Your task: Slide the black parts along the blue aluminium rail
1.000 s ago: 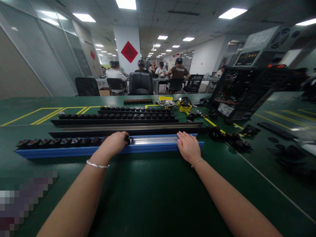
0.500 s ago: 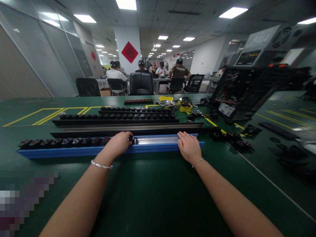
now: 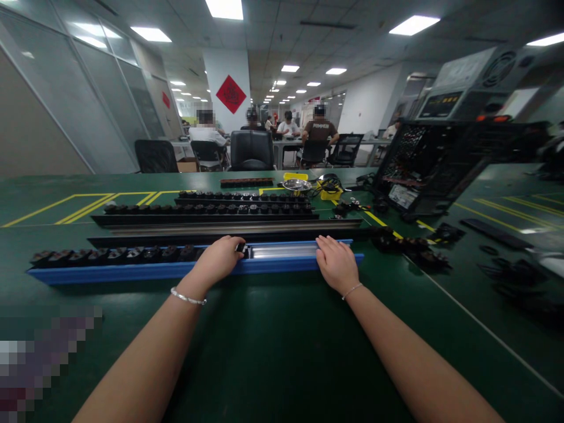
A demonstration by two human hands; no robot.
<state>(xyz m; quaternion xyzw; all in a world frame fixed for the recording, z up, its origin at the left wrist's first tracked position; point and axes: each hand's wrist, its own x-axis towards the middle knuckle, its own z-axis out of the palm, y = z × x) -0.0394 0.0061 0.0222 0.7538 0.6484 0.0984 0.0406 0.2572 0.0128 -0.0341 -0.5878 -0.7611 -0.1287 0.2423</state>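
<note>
A long blue rail (image 3: 132,271) with a shiny metal channel lies across the green table. Its left half holds a row of several small black parts (image 3: 110,255). My left hand (image 3: 218,259) is curled over the rail near its middle, fingers closed on a small black part (image 3: 241,247) at the end of that row. My right hand (image 3: 335,263) rests flat on the rail near its right end, fingers stretched out, with nothing in it. Both wrists wear thin bracelets.
Behind the blue rail lie several black rails (image 3: 207,218), some filled with black parts. Loose black parts (image 3: 412,247) lie to the right. An open computer case (image 3: 434,164) stands at the right. A metal bowl (image 3: 296,184) and a yellow box sit farther back. People sit at distant desks.
My left hand has slid to the right along the blue rail with the black part, so the row of parts reaches farther right. My right hand has stayed in place.
</note>
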